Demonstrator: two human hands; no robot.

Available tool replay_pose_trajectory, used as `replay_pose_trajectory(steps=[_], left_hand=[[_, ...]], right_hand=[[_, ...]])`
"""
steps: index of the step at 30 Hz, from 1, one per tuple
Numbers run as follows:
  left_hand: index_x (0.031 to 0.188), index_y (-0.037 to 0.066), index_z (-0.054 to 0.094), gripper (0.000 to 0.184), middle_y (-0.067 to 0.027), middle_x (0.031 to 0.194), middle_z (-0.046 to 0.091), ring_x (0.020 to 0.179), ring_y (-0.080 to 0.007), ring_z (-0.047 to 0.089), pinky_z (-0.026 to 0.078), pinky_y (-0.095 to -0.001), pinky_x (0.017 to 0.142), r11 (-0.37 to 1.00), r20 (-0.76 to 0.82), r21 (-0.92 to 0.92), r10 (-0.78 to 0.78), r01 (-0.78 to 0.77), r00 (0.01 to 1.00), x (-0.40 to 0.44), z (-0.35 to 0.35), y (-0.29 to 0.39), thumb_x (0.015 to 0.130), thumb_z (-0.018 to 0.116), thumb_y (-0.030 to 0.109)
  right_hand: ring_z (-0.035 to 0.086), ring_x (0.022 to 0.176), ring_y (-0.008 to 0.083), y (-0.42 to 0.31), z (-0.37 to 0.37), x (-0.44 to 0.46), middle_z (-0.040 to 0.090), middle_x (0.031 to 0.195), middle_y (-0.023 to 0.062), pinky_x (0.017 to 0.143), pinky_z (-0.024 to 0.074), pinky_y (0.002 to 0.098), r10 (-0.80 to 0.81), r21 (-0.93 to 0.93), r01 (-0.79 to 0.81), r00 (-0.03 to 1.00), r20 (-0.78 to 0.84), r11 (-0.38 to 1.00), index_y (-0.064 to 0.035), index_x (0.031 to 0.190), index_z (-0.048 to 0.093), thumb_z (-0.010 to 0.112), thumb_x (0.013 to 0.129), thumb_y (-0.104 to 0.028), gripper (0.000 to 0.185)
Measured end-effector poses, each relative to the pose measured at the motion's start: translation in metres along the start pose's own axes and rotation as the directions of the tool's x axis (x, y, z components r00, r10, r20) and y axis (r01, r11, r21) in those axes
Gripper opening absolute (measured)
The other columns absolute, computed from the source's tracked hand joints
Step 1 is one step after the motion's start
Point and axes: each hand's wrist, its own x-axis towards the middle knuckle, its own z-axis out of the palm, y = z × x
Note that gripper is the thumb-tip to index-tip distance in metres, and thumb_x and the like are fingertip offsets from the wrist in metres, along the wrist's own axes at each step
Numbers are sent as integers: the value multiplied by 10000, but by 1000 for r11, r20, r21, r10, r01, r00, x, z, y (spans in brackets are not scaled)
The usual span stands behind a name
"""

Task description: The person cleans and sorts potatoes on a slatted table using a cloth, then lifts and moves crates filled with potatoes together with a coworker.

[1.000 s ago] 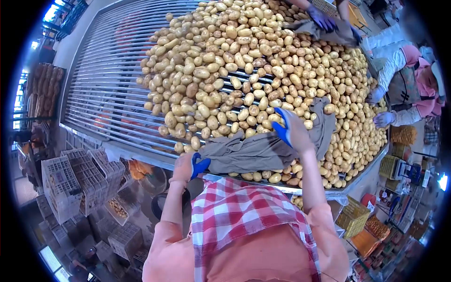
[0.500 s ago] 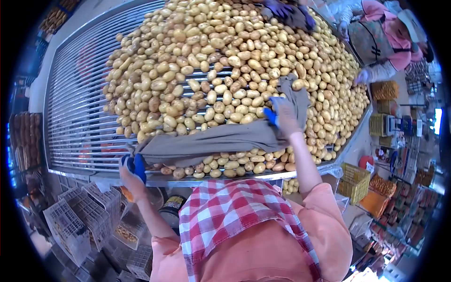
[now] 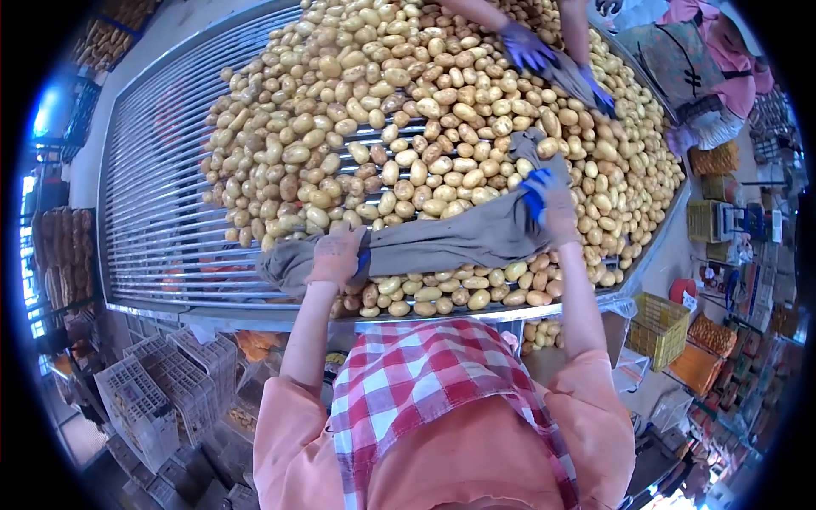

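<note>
A long grey-brown cloth (image 3: 442, 242) lies across the near side of a heap of potatoes (image 3: 293, 155). My left hand (image 3: 338, 255), in a pale glove with blue on the palm side, is closed over the cloth near its left end. Farther right, my right hand (image 3: 552, 206) grips the cloth where it bends away from me, its blue fingertips curled on the fabric. The cloth's far end rests among the potatoes. More potatoes lie between the cloth and the table's near edge.
A slatted metal table (image 3: 161, 195) carries the potatoes, its bars bare at left. Across it, a co-worker's purple-gloved hands (image 3: 529, 47) hold another dark cloth (image 3: 574, 81). Another person (image 3: 710, 68) stands at upper right. Plastic crates (image 3: 140, 399) are at lower left, a yellow crate (image 3: 660, 327) at right.
My left hand has moved from the table's near edge up and right onto the cloth. My right hand has shifted slightly right. The co-worker's gloved hands have come farther into view.
</note>
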Motion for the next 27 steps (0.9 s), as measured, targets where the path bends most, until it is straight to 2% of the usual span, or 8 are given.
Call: replay_pose_trajectory(steps=[4,14,17,18,20,22,24,27], left_hand=[[1074,113,670,236,-161,997,645,946,-355,629,498,-448,786,995,25,-74,-62,64,998,-17,3,-22,860,573,130],[1003,-19,679,176,-136,1074,679,1002,-264,619,470,-350,896,730,-573,-674,-420,-113,704,-94,-72,-62,833,659,23],[1036,13,683,150,-76,964,690,905,-177,623,492,-325,817,605,-406,-793,-618,77,674,-113,-61,-64,910,617,62],[1051,1,676,175,-86,873,706,753,-173,650,510,-323,733,824,-731,-566,-519,32,442,-125,2,-91,901,633,80],[1020,4,676,168,-128,788,694,696,-202,666,505,-320,685,859,-589,-459,-485,226,647,-134,-48,-67,895,647,112],[1009,15,678,170,-181,767,665,683,-247,676,496,-331,672,698,-444,-669,-652,258,614,-142,-70,-66,891,652,135],[1003,20,678,174,-172,770,670,693,-252,676,494,-330,673,774,-687,-591,-631,227,360,-151,-66,-94,893,654,153],[1001,-12,664,226,-123,800,691,728,-109,592,491,-318,705,569,-545,-775,-822,275,164,-157,-63,-170,945,614,202]], right_hand=[[615,1007,301,2,-92,33,673,1039,104,867,486,395,0,-67,-15,977,-214,998,-112,1106,691,653,826,-96,284],[657,999,312,-34,-100,74,678,1073,155,845,504,360,151,181,-101,946,-285,978,-66,1123,667,567,880,-55,263],[645,765,151,-39,-83,85,666,924,106,716,519,297,378,480,-411,910,168,775,-26,1144,609,543,939,-109,230],[635,764,131,-40,-74,90,656,891,78,693,514,275,408,532,-455,888,212,714,-6,1116,608,552,965,-174,233],[627,830,123,-40,-65,105,656,961,73,744,514,264,317,660,-320,940,129,680,12,1128,586,569,972,-194,258],[620,911,145,-66,-68,155,651,998,61,816,496,276,281,696,-163,958,-57,699,-18,1119,611,542,963,-137,207],[607,989,162,-105,-81,225,639,1086,83,918,466,283,19,484,91,976,-218,871,14,1163,579,516,959,-41,220],[619,1027,190,-202,-69,361,655,1100,107,930,458,300,-296,553,380,925,-239,741,5,1169,585,516,948,-40,236]])
